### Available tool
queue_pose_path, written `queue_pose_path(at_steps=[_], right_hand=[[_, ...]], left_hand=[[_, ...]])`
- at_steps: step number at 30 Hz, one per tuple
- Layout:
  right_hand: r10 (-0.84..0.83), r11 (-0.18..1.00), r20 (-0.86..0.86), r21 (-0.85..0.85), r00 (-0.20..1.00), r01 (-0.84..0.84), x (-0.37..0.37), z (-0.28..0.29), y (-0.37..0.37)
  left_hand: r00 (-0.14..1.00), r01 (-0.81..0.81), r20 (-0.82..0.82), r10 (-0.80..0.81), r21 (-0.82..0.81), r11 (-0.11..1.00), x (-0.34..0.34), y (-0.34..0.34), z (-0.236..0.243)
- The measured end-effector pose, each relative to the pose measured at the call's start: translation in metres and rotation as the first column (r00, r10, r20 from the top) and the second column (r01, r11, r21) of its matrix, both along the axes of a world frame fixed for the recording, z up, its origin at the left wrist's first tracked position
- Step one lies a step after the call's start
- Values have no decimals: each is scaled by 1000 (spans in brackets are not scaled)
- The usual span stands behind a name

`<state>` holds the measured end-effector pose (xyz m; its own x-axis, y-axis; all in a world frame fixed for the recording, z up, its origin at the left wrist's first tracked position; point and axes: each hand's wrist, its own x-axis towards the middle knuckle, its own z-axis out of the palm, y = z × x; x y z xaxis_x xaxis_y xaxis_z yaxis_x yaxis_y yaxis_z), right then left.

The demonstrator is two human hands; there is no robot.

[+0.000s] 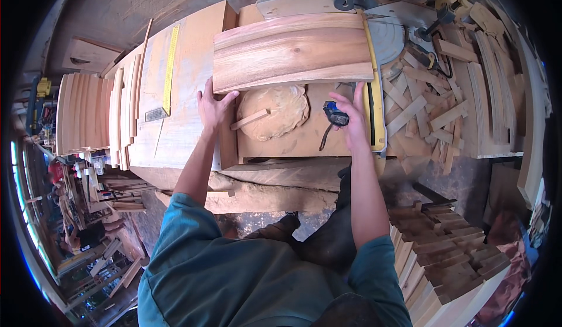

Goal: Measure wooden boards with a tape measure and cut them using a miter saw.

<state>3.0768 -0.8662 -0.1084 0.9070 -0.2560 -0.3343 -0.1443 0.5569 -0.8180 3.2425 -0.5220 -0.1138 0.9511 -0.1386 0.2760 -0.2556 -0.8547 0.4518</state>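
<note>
A wide wooden board (293, 50) with brown grain and a small knot lies crosswise in front of me. My left hand (213, 105) is at its near left corner, thumb below the near edge and fingers along the left end. In my right hand (354, 116) is a blue and black tape measure (335, 114) with a dark strap hanging down. The fingertips of that hand reach up to the board's near right corner. Just below the board sits a round, dust-coated lump (275, 113), with a short wood stick (250, 119) lying on it.
A yellow-bladed square (170, 72) lies on the left bench top. Stacked boards (85, 113) stand at far left. A miter saw (386, 37) and heaped offcuts (424, 101) are to the right. More stacked wood pieces (448, 251) stand at lower right.
</note>
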Motion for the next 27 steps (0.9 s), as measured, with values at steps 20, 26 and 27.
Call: queue_pose_path(at_steps=[20, 26, 27], right_hand=[[-241, 971, -56, -8, 969, 241, 2, 3, -4], [-198, 979, -52, 45, 979, 200, 1, 4, -7], [-210, 976, -54, 44, 976, 213, 0, 3, -9]], left_hand=[[997, 36, -54, -47, -181, 983, -2, -4, -17], [996, 63, -41, -76, -254, 965, 6, 5, -31], [994, 66, -65, -90, -301, 951, 6, 4, -31]])
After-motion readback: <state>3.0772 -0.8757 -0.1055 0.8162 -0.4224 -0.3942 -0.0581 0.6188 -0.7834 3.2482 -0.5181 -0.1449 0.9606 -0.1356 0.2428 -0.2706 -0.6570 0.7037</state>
